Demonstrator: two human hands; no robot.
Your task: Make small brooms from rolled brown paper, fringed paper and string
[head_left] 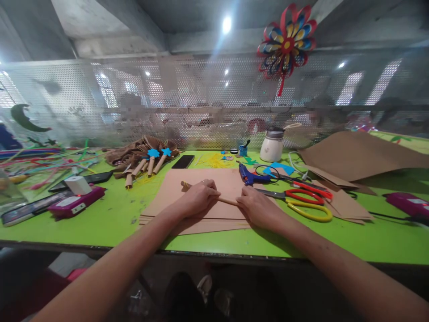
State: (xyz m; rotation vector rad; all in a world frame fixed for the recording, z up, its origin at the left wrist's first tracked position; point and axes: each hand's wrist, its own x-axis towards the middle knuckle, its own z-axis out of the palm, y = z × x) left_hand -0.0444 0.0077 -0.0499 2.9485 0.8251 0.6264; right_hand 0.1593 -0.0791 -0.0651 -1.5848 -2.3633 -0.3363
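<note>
Bare forearms (120,261) | left fingers (210,184), right fingers (241,201) pinching slim paper roll (228,201) | flat brown sheets (162,201) beneath

left hand (201,197), right hand (257,208): bare | forearms (134,252): bare | legwear (182,295): dark | shoes (204,285): pale, blurred

- And looking right across the scene, no text, label, brand, number or sign can be read here
</note>
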